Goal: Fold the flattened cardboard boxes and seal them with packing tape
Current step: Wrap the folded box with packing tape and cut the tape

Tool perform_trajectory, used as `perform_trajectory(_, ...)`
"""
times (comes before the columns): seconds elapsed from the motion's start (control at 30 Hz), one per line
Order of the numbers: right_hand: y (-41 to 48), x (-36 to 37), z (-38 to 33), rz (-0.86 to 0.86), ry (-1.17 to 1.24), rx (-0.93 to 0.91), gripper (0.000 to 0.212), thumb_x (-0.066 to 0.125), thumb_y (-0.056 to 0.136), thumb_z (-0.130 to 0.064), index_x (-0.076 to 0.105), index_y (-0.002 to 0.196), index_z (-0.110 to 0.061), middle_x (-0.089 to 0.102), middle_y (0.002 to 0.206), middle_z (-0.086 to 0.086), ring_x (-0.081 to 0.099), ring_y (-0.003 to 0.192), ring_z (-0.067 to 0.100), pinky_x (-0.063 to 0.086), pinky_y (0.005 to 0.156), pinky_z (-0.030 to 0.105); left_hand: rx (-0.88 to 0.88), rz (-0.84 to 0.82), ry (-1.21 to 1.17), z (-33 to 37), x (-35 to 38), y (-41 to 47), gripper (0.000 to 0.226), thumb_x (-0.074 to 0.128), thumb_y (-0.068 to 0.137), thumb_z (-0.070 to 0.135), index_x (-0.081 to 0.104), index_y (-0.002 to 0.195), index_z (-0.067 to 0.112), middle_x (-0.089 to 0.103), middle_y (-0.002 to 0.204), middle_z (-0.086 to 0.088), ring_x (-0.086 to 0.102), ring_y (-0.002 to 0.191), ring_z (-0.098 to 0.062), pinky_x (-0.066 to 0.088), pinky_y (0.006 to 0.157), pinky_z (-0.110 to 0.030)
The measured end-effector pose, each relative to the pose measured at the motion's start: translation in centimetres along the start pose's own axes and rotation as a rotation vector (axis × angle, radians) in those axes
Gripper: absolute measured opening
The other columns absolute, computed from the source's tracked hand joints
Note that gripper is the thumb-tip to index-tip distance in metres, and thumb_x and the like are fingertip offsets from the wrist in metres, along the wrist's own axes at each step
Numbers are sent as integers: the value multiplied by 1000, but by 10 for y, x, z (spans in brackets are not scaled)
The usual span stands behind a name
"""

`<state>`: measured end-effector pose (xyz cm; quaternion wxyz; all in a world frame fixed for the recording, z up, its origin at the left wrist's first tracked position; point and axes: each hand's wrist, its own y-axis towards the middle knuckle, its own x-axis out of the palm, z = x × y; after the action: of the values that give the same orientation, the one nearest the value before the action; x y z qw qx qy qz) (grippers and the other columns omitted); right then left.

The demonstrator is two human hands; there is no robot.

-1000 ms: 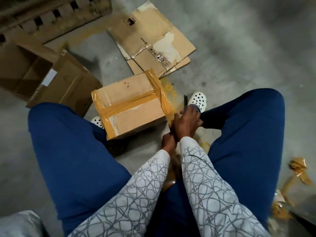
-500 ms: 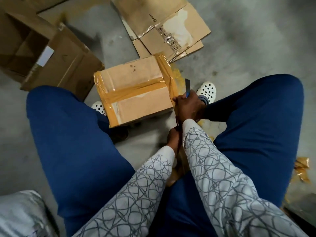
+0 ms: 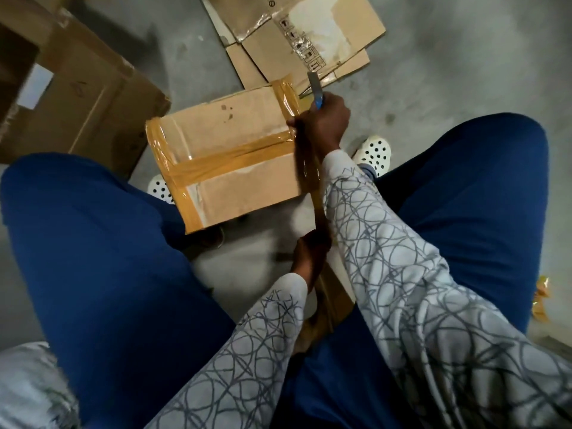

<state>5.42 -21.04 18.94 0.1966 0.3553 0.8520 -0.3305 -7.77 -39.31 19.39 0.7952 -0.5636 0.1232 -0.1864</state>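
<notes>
taped box [image 3: 235,159] sealed, right hand [image 3: 323,120] gripping cutter [image 3: 316,88], left hand [image 3: 309,255] pinching tape [image 3: 319,216]

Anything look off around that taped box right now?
Crumpled tape scraps litter the floor at far right, and the flattened cardboard beyond the taped box has torn, peeled patches on its face.

Knife [image 3: 314,85] and tape strip [image 3: 319,212] beside taped box [image 3: 235,156]

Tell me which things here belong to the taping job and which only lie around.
In the job: taped box, tape strip gripped by the left hand, cutter in the right hand, flattened cardboard.
Lying about: large open box, crumpled tape scraps.
</notes>
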Motion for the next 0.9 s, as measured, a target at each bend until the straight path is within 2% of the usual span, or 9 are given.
perform_trajectory(0.07, 19, 2, -17, -52, -80, -41, 50, 96, 56, -29, 70, 95, -13, 66, 87, -6, 61, 84, 11, 44, 63, 14, 21, 14, 54, -8, -3, 10, 29, 54, 96, 35, 72, 109, 16, 71, 109, -8, 64, 102, -29, 50, 85, -34)
perform_trajectory(0.17, 40, 11, -37, -108, -164, -84, 46, 95, 57, -34, 69, 90, -14, 66, 81, -6, 58, 76, 7, 44, 61, 15, 16, 13, 79, -17, -7, 19, 15, 57, 94, 25, 72, 94, 23, 71, 95, -4, 65, 94, -27, 52, 76, -32)
perform_trajectory(0.33, 57, 16, -49, -161, -257, -107, 49, 91, 59, -50, 67, 88, -19, 69, 92, -3, 63, 88, 13, 41, 65, 22, -7, -20, 122, -20, -6, 20, 15, 56, 97, 24, 64, 84, 24, 62, 81, -4, 57, 81, -23, 45, 77, -32)
perform_trajectory(0.4, 55, 13, -40, -171, -186, -54, 44, 92, 61, -44, 55, 69, -22, 61, 74, -7, 58, 74, 9, 39, 55, 21, -1, -8, 164, -19, -5, 18, 16, 55, 99, 29, 65, 88, 22, 63, 82, -3, 59, 82, -23, 47, 79, -33)
perform_trajectory(0.47, 54, 9, -24, -138, -40, 26, 46, 95, 57, -38, 52, 62, -23, 62, 68, -4, 64, 71, 13, 51, 57, 28, -8, -12, 198, -15, -4, 15, 20, 58, 97, 38, 69, 101, 21, 69, 96, -5, 64, 93, -26, 53, 89, -37)
perform_trajectory(0.6, 40, -4, -6, -67, -5, 45, 34, 91, 61, -38, 64, 74, -22, 71, 84, -1, 68, 84, 18, 56, 74, 30, 11, 5, 209, -15, -2, 8, 39, 59, 83, 45, 72, 107, 17, 72, 102, -12, 67, 97, -33, 53, 95, -49)
perform_trajectory(0.7, 30, -12, -9, -136, -240, -199, 3, 70, 84, -19, 69, 86, -21, 68, 89, -2, 64, 87, 16, 42, 73, 21, 25, 3, 215, -24, -4, 5, 42, 60, 79, 37, 73, 109, 11, 73, 104, -15, 67, 99, -35, 54, 96, -49)
perform_trajectory(0.8, 28, -17, -13, -293, -441, -326, 33, 57, 89, -8, 47, 64, -26, 62, 87, 2, 63, 90, 21, 39, 72, 23, 39, 3, 219, -25, -9, -9, 30, 56, 86, 27, 74, 106, 14, 73, 102, -10, 67, 98, -31, 55, 94, -44)
perform_trajectory(0.9, 26, -24, -18, -331, -462, -321, 36, 57, 89, -5, 43, 65, -28, 60, 89, 3, 60, 90, 20, 40, 72, 25, 51, -16, 216, -24, -14, -21, 24, 54, 92, 17, 73, 105, 11, 71, 102, -8, 65, 97, -28, 53, 93, -39)
